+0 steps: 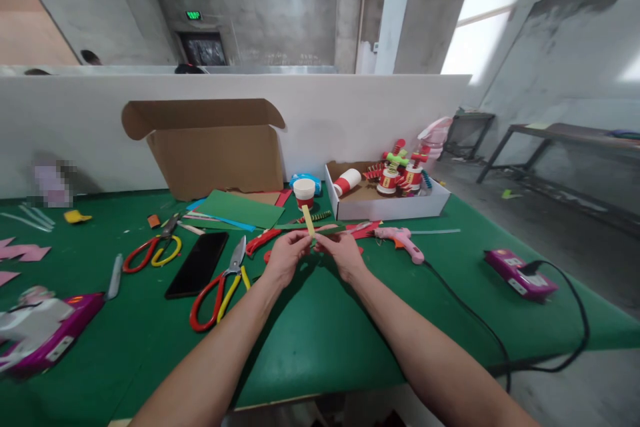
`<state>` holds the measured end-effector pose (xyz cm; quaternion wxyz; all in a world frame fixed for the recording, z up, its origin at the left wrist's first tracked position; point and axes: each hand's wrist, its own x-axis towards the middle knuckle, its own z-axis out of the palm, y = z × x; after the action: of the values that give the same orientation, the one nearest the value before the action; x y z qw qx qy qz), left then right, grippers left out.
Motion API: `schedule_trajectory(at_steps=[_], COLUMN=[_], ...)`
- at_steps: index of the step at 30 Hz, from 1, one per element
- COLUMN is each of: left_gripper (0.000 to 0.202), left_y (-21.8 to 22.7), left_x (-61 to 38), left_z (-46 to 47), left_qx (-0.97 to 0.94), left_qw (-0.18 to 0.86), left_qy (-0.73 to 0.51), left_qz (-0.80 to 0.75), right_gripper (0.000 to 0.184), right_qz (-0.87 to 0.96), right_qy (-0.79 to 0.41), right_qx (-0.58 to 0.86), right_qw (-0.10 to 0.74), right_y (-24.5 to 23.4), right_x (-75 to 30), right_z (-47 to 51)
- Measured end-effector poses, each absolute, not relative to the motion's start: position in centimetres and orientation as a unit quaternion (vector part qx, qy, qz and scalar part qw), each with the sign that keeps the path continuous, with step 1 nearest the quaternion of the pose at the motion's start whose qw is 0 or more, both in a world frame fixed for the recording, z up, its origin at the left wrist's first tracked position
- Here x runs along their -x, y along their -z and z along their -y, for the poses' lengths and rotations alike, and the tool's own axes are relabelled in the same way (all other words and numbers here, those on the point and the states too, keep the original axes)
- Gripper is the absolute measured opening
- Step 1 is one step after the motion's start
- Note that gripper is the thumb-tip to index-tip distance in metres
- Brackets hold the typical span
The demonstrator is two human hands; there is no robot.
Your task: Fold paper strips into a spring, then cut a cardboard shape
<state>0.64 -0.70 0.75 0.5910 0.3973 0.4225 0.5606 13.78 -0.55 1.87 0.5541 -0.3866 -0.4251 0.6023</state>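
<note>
My left hand and my right hand meet above the green table, fingers pinched together. Between them they hold crossed paper strips: a yellow strip that sticks upward and a dark green strip that runs sideways. Just behind the strips stands a red and white paper cup. A pink glue gun lies to the right of my right hand. Red and yellow scissors lie to the left of my left hand.
An open cardboard box stands at the back. A white tray holds red paper crafts. A black phone, a second pair of scissors, coloured paper sheets and purple devices lie about. A black cable runs right.
</note>
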Motion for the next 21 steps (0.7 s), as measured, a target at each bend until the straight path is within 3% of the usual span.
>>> schedule_trajectory(at_steps=[11, 21], left_gripper=[0.039, 0.036], left_y=[-1.8, -1.4], left_x=[0.0, -0.1], left_z=[0.9, 0.7], left_qx=[-0.392, -0.433], left_qw=[0.582, 0.543], left_qy=[-0.562, -0.570], left_qz=[-0.439, -0.439], right_gripper=[0.035, 0.032], right_qz=[0.396, 0.434], right_qy=[-0.623, -0.639], right_qx=[0.372, 0.367], right_qw=[0.562, 0.519], right_y=[-1.7, -1.2], right_x=[-13.7, -13.4], right_z=[0.4, 0.7])
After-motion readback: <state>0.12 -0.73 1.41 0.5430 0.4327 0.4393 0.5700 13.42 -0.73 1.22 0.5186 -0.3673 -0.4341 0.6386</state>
